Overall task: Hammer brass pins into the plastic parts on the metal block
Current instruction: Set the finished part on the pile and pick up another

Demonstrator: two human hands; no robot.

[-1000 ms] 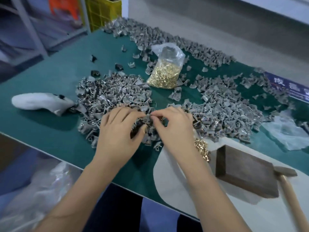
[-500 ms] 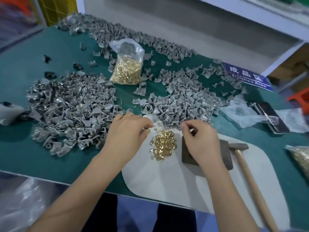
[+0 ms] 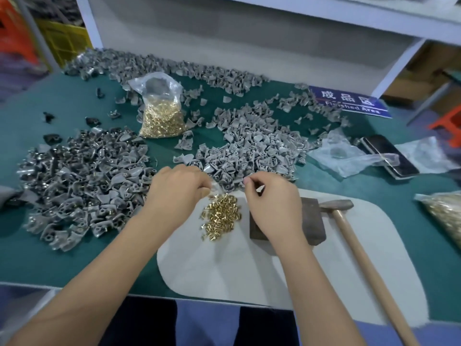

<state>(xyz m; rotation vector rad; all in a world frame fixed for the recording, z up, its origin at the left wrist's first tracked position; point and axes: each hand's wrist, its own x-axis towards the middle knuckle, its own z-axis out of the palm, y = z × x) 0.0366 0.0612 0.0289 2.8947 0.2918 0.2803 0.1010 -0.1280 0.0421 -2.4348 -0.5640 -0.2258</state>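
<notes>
I am seeing the right hand (image 3: 274, 208) covering much of the metal block (image 3: 313, 222), fingers curling around something too small to identify. The left hand (image 3: 177, 193) is pinching beside the loose brass pins (image 3: 220, 216); what it holds I cannot tell. A blue sign (image 3: 349, 102) is reading "Finished Area".

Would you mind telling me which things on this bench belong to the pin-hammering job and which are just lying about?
For the job: loose brass pins; metal block; hammer; grey plastic parts; bag of pins; left hand; right hand, pinching something small.

Lying about: phone; empty plastic bag; blue sign.
</notes>
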